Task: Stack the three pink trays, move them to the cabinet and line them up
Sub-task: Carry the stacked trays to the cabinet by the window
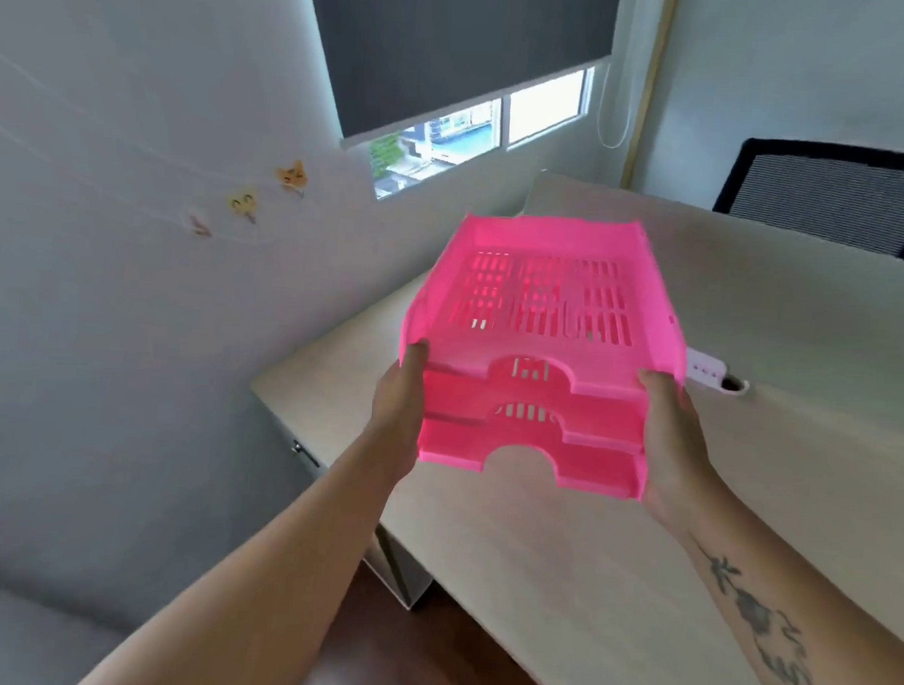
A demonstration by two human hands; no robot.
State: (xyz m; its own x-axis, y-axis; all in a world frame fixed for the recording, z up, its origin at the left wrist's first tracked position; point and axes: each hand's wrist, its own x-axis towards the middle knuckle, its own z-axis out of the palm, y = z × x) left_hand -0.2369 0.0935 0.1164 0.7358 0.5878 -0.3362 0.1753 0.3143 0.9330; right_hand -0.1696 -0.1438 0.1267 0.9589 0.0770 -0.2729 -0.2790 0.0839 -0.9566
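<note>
A pale grey painted wall (108,304) fills the left half of the frame, and a second light wall (787,72) takes the upper right. One light wood-grain desk top (559,576) runs from the centre down to the lower right edge, with a low beige partition panel (774,302) standing along its far side. One dark grey roller blind (465,45) hangs at the top centre, drawn most of the way down over a window (478,133) whose two lit panes show below it. One black mesh chair back (829,196) rises behind the partition at the right edge.

In the middle of the frame, held up in the air above the desk, are three bright pink plastic slotted letter trays (536,355), stacked one on top of another and tilted, their notched front edges towards the camera. The left hand (399,407) is clamped on the stack's left side, thumb over the top tray's rim. The right hand (667,442) grips the right side in the same way, fingers hidden behind the plastic. The right forearm carries one dark floral tattoo (758,619).

One white power strip (705,369) lies on the desk just right of the stack, beside one round cable hole (730,385). Three small animal-shaped stickers (245,202), two yellow-orange and one faint pinkish, sit in a rising line on the left wall. One small dark handle (302,452) shows on the desk's side panel at centre left.
</note>
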